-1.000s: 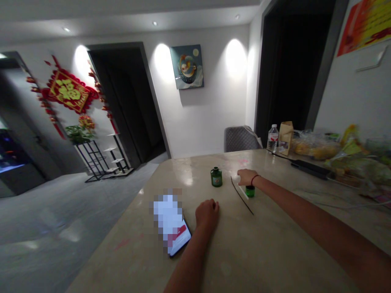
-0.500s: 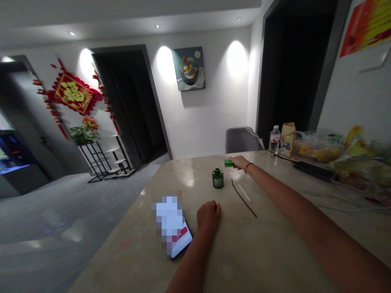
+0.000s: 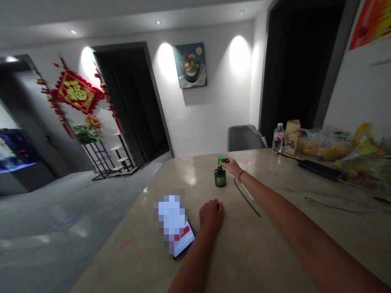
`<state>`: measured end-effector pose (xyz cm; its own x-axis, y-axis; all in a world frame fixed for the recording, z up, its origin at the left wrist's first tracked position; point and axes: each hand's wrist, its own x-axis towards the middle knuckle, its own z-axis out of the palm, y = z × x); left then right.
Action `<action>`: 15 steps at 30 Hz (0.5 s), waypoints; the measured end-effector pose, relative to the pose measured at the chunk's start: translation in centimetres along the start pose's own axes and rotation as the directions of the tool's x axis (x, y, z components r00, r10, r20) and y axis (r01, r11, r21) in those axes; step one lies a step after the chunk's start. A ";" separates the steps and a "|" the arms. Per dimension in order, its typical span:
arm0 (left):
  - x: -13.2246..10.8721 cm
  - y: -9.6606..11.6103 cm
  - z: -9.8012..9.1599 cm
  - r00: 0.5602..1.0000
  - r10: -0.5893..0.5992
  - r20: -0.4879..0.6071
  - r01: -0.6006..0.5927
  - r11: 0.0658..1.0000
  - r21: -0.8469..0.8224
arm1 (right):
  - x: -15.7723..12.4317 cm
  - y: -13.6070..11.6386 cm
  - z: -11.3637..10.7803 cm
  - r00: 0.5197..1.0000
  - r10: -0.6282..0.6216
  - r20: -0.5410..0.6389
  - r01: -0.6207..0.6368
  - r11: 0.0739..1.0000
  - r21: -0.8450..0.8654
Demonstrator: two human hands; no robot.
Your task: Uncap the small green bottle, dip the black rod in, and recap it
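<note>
A red wall hanging is at the far left, with a plant on a stand below it. The table begins right of these, and a phone with a lit, mostly blurred-out screen lies on it near the left forearm. That forearm comes in from the bottom edge and slants up and slightly right. The left hand rests on the table, back upward, fingers curled into a loose fist; whether anything is inside it I cannot tell.

Farther out, a green bottle stands upright on the table. Right over its neck is a bright green cap, pinched in the fingertips of the right hand; whether cap and neck touch is too small to tell. The right hand is nearly closed, its fingers pointing left, with a thin band around the wrist. The right forearm reaches in long and low from the lower right corner. Beside it lie a black stick and a white strip. Beyond are a chair, a water bottle and a paper bag.
</note>
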<state>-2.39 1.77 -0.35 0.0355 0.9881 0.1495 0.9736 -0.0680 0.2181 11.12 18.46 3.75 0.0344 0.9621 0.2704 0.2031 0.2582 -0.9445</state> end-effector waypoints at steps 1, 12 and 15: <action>0.0 0.0 0.1 1.000 0.000 -0.006 0.000 1.000 0.002 | -0.1 0.4 0.0 1.000 -0.012 -0.008 0.012 1.000 -0.007; 0.1 -0.2 0.2 1.000 0.009 -0.026 -0.009 1.000 -0.015 | -0.5 1.6 0.7 0.977 -0.152 0.148 0.180 0.964 -0.194; 0.1 -0.1 0.1 1.000 0.003 -0.012 -0.004 1.000 -0.024 | -0.6 1.8 0.7 0.980 -0.138 0.142 0.165 0.966 -0.198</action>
<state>-2.49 1.89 -0.48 0.0361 0.9862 0.1616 0.9678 -0.0748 0.2402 10.75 18.46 1.75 -0.1334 0.9198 0.3691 0.3953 0.3909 -0.8312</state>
